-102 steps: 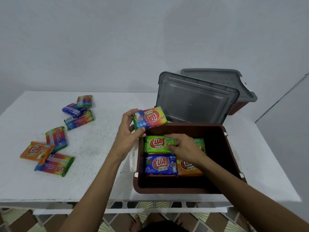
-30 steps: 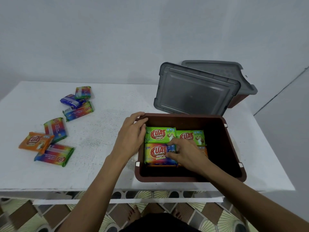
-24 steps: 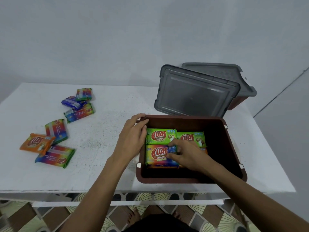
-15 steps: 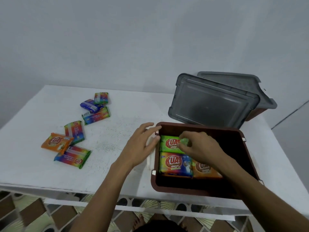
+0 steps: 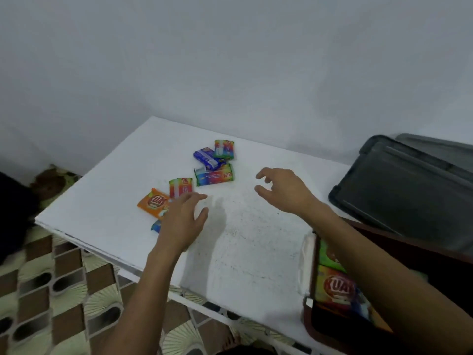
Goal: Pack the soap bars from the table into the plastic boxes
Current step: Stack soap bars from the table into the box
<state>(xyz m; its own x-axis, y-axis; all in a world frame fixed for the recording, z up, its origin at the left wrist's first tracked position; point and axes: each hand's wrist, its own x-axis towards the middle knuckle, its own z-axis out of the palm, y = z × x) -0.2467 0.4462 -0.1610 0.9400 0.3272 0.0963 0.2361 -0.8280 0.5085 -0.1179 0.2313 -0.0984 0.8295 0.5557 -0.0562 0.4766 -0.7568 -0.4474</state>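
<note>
Several wrapped soap bars lie on the white table (image 5: 256,247): an orange bar (image 5: 152,205), a rainbow bar (image 5: 180,187), a long rainbow bar (image 5: 214,175), a blue bar (image 5: 207,158) and a small rainbow bar (image 5: 224,148). My left hand (image 5: 182,224) hovers open over another bar, whose blue corner (image 5: 155,226) peeks out. My right hand (image 5: 284,190) is open with curled fingers, just right of the long rainbow bar. The brown plastic box (image 5: 311,316) at the lower right holds packed bars, a green one (image 5: 329,254) and a rainbow one (image 5: 335,290).
A grey lid (image 5: 409,190) leans behind the brown box, with a second grey-lidded box (image 5: 440,147) further back. The table's front edge runs diagonally; patterned floor tiles (image 5: 51,290) lie below. A wall stands behind the table.
Both hands have left the brown box and moved left over the table towards the loose soap bars. The camera has swung left, so the box now sits at the frame's right edge.
</note>
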